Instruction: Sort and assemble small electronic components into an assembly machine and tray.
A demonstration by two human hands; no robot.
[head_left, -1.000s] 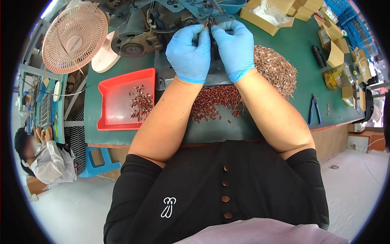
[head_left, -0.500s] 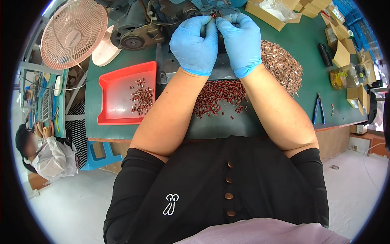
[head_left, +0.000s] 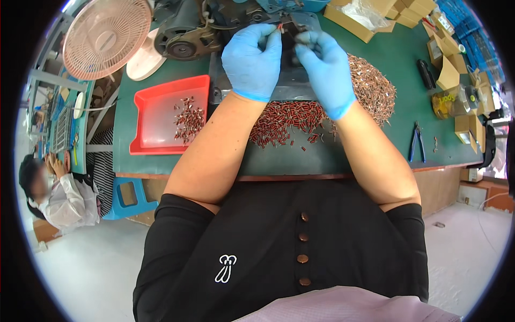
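Up at the machine, the left hand [head_left: 252,61] pinches a small red piece [head_left: 279,26]; the right hand's [head_left: 324,67] grip is unclear.

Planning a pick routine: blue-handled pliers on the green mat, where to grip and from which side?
Grip the blue-handled pliers across both handles, coming straight down from above. They lie flat on the green mat, handles toward the table's near edge, jaws pointing away, with bare mat around them.

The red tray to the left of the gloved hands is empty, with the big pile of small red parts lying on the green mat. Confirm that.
Not quite: the head view shows the red tray holding a small heap of parts. The rest stands: it lies left of the gloved hands, and the big pile lies on the green mat.
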